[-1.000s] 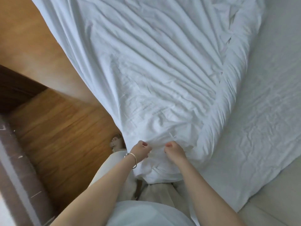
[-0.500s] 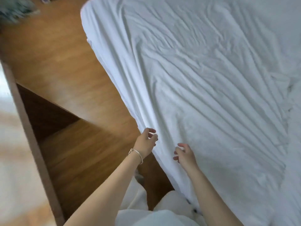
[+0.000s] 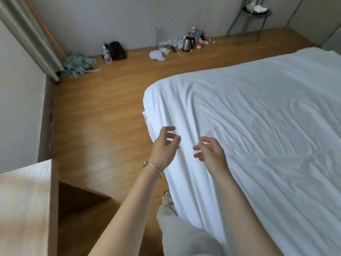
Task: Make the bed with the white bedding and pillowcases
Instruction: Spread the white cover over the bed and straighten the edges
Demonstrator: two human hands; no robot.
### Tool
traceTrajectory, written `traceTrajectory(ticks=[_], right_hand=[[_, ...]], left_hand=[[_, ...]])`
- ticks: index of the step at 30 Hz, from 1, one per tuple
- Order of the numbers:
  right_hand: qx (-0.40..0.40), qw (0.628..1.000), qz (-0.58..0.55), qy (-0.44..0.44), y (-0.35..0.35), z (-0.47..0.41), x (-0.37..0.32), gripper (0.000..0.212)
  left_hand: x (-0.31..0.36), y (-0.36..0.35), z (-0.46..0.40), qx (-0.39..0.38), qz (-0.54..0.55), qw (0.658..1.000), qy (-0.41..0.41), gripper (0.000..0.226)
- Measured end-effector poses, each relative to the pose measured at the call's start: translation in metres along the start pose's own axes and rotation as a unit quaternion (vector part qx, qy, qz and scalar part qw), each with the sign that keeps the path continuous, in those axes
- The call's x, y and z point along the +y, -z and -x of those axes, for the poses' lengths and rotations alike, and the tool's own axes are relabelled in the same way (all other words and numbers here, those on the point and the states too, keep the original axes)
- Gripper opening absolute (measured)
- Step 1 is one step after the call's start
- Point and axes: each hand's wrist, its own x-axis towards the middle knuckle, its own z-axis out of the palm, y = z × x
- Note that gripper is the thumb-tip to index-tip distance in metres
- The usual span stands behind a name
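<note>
A wrinkled white sheet (image 3: 258, 126) covers the bed and hangs over its left side and far corner. My left hand (image 3: 164, 146), with a thin bracelet on the wrist, hovers over the bed's left edge, fingers spread and loosely bent, holding nothing. My right hand (image 3: 210, 150) hovers beside it above the sheet, fingers spread, holding nothing. No pillows or pillowcases are in view.
A wooden floor (image 3: 103, 115) runs along the bed's left side. A pale cabinet (image 3: 25, 206) stands at the near left. A kettle (image 3: 188, 43), bottles, a dark bag (image 3: 117, 50) and cloths lie along the far wall. A metal stool (image 3: 252, 15) stands at the back right.
Both hands let go of the sheet's edge, which they gripped a second ago, and now hover open above it. The view has lifted from the bed edge to show the room.
</note>
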Motion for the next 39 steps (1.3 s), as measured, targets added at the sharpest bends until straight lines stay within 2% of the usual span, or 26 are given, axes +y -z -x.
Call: traceTrajectory(ticks=[2, 5, 8, 12, 16, 21, 23, 27, 32, 35, 37, 39], right_hand=[[-0.040, 0.999, 0.023, -0.003, -0.031, -0.060, -0.034, 0.017], [-0.097, 0.993, 0.059, -0.012, -0.081, -0.133, -0.082, 0.020], [-0.148, 0.985, 0.091, -0.012, -0.127, -0.191, -0.117, 0.022], [-0.185, 0.972, 0.138, -0.037, -0.182, -0.266, -0.136, 0.021], [-0.159, 0.975, 0.139, -0.064, -0.239, -0.357, -0.155, 0.020], [-0.053, 0.987, 0.021, -0.150, -0.293, -0.467, -0.205, 0.019], [-0.014, 0.981, -0.029, -0.192, -0.305, -0.502, -0.222, 0.019], [0.025, 0.973, -0.052, -0.222, -0.322, -0.573, -0.250, 0.021], [0.092, 0.951, -0.095, -0.278, -0.332, -0.700, -0.267, 0.020], [0.069, 0.954, -0.117, -0.268, -0.331, -0.803, -0.298, 0.020], [0.069, 0.959, -0.132, -0.243, -0.318, -0.867, -0.329, 0.019], [0.077, 0.963, -0.135, -0.222, -0.289, -0.914, -0.355, 0.019]], left_hand=[[0.016, 0.028, -0.052, 0.033, -0.009, 0.999, 0.010, 0.020], [0.030, 0.074, -0.121, 0.079, -0.024, 0.994, 0.066, 0.016], [0.035, 0.110, -0.185, 0.090, -0.037, 0.990, 0.105, 0.014], [0.030, 0.145, -0.273, 0.101, -0.037, 0.990, 0.086, 0.015], [0.025, 0.195, -0.383, 0.084, -0.060, 0.990, 0.096, 0.016], [0.050, 0.245, -0.543, -0.005, -0.153, 0.984, 0.086, 0.018], [0.067, 0.248, -0.595, -0.030, -0.141, 0.985, 0.095, 0.013], [0.091, 0.232, -0.685, -0.082, -0.134, 0.978, 0.134, 0.020], [0.113, 0.198, -0.807, -0.135, -0.147, 0.974, 0.112, 0.029], [0.138, 0.177, -0.903, -0.163, -0.213, 0.956, 0.118, 0.027], [0.161, 0.157, -0.971, -0.138, -0.240, 0.949, 0.149, 0.021], [0.184, 0.123, -1.032, -0.105, -0.221, 0.950, 0.195, 0.019]])
